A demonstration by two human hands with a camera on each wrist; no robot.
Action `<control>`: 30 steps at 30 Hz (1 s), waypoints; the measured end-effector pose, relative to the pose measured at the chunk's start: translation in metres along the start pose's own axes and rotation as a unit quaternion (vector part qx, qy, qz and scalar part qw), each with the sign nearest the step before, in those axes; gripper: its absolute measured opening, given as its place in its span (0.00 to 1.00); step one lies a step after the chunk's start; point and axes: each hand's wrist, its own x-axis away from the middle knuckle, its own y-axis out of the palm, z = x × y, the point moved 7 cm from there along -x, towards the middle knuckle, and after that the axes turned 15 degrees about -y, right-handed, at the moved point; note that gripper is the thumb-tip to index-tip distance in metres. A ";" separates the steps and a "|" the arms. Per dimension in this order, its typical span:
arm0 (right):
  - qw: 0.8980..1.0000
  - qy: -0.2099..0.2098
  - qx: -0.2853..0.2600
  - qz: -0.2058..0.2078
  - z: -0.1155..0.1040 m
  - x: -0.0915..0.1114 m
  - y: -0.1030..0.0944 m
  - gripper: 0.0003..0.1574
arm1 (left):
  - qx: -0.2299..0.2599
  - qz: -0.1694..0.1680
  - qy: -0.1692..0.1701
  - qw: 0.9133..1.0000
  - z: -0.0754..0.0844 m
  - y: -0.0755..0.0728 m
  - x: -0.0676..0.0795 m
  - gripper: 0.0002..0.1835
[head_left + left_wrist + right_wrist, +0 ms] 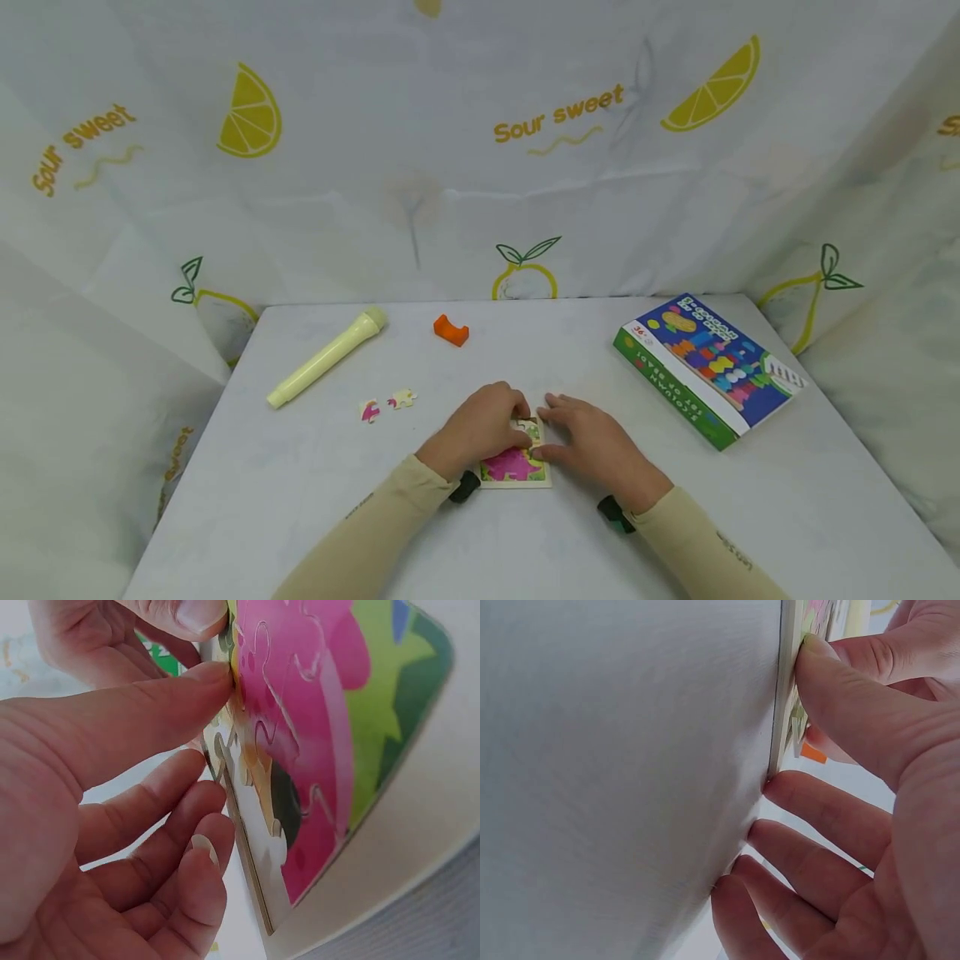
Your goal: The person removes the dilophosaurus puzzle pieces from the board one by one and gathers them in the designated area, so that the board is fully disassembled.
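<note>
Pink puzzle [513,468], fingers [825,811] at right edge

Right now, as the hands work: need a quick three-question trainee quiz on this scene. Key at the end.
1. Head view: how many loose jigsaw pieces lie left of the puzzle tray?
2. True or false: in the head view, the orange block sits between the pale yellow stick and the box.
3. The right hand is at: a) the stick; b) the tray; c) the box.

Key: 1. Two. 2. True. 3. b.
</note>
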 end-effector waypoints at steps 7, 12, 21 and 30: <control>1.000 0.003 0.002 -0.003 -0.002 0.000 0.000 0.43 | 0.042 -0.009 -0.009 0.999 -0.003 -0.002 0.000 0.12; 1.000 0.005 -0.002 -0.004 -0.001 0.000 0.000 0.43 | 0.065 -0.010 0.006 0.998 -0.005 -0.003 -0.001 0.09; 1.000 0.002 -0.001 -0.003 -0.001 0.001 0.000 0.42 | 0.129 -0.038 0.016 0.991 -0.011 -0.004 -0.003 0.05; 1.000 0.006 -0.003 -0.010 -0.002 0.000 0.000 0.42 | 0.152 -0.060 0.008 0.987 -0.017 -0.009 -0.002 0.05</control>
